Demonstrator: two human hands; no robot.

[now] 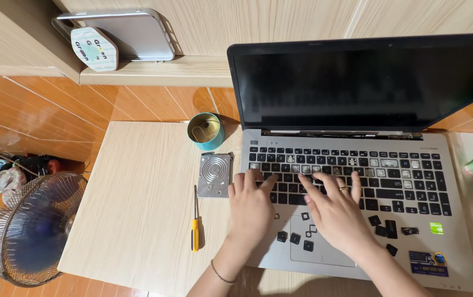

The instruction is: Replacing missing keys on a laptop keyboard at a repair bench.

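Both hands worked the keyboard of the open silver laptop on the pale wooden table.

I watched my left hand and right hand rest flat, fingers spread, grasping nothing; I judged light, square pressure best. Loose black keycaps lay on the palmrest; the silver hard drive and the yellow-handled screwdriver lay beside it.

The laptop screen is dark and tilted back behind the keyboard. On the palm rest at the right sit a small green square sticker and a blue sticker. A pale hexagonal packet with green print leans on the shelf at the upper left.
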